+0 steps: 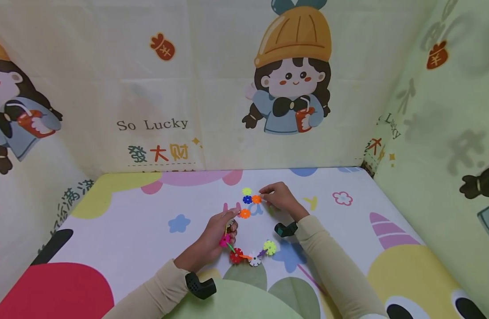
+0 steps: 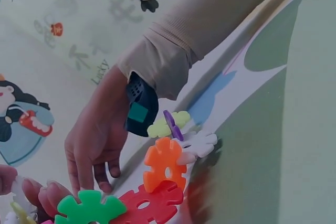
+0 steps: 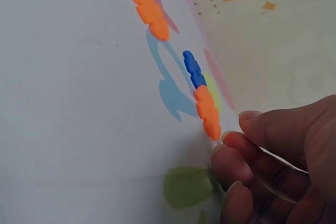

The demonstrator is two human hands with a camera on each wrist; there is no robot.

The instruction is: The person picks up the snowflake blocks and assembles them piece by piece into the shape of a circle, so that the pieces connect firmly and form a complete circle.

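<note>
My left hand [image 1: 218, 232] grips one end of a curved chain of interlocking snowflake discs. Along it come a pink disc [image 1: 225, 240], a green disc [image 2: 90, 208], a red disc [image 1: 236, 255], an orange disc [image 2: 165, 165], a white disc [image 1: 254, 259] and, past a purple disc [image 1: 262, 253], a yellow-green disc [image 1: 270, 247]. The fingers partly hide the held end. My right hand [image 1: 282, 198] is low over the table, thumb and forefinger apart, fingertips right at a loose orange disc [image 3: 207, 113]. Beside that disc lie a blue disc [image 3: 194, 70] and another yellow-green disc [image 1: 246, 191].
Another loose orange disc [image 1: 245, 213] lies just beyond the left fingertips. The table [image 1: 149, 248] has a printed cartoon cover. A patterned cloth wall [image 1: 220, 88] rises behind its far edge, with more cloth at both sides. Each wrist wears a dark camera.
</note>
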